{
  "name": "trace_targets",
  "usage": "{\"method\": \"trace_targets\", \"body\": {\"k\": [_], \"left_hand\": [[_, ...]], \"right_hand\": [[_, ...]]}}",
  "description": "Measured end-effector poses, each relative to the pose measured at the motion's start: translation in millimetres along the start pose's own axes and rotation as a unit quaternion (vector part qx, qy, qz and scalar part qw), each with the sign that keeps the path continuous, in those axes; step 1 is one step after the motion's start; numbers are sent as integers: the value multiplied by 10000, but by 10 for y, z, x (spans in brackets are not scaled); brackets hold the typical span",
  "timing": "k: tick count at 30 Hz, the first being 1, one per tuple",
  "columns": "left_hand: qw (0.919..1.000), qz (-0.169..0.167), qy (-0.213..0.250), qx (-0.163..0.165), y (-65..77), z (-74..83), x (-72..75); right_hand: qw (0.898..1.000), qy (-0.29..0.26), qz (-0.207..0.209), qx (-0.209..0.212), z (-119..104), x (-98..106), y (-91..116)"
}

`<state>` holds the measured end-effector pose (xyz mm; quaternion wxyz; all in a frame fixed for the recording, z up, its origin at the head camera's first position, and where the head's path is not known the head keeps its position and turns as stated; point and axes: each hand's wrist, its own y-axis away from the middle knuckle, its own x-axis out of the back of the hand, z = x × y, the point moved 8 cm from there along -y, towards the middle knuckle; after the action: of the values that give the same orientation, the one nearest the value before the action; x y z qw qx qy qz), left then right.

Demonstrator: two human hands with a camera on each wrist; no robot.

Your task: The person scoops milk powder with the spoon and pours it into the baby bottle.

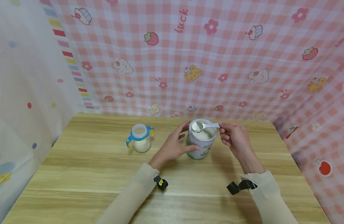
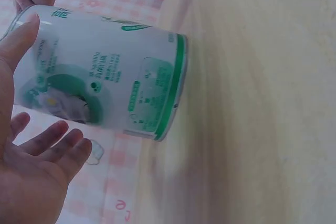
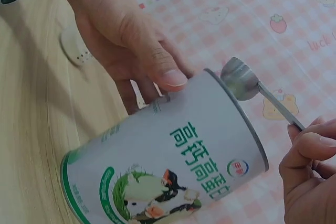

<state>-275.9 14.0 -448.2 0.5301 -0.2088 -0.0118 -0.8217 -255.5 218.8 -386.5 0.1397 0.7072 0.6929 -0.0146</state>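
Observation:
A white and green milk powder can stands upright on the table with its top off and pale powder inside. My left hand is at its left side: the thumb touches the can near the rim, while the other fingers spread loosely and look apart from it in the left wrist view. My right hand pinches the handle of a metal measuring spoon. The spoon's round bowl, with white powder in it, is over the can's opening, close to the rim.
Left of the can stands a baby bottle with blue and yellow handles, whitish contents and an uncapped top. The wooden table meets a pink checked cloth at the back. More patterned cloth hangs on both sides.

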Motion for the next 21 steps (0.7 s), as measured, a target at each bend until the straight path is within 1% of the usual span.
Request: {"method": "trace_targets", "body": {"k": [5,9,13,16,21], "left_hand": [[9999,128,-45,-41,31,69,110],[9996,230,-117,-143,73,148,215],[9983,419,-293,-296,118,219,348],[9971,537,-416,-340,157,247,451],[9963,631,-420,-398,220,287,619]], "right_hand": [[9999,-117,-11,-16,-8,-79,25],[9997,-226,-15,-10,-9,-135,42],[9994,-331,-12,25,-6,-203,42],[9994,-351,-4,48,-2,-256,39],[9990,-451,-22,44,11,-355,34]]}}
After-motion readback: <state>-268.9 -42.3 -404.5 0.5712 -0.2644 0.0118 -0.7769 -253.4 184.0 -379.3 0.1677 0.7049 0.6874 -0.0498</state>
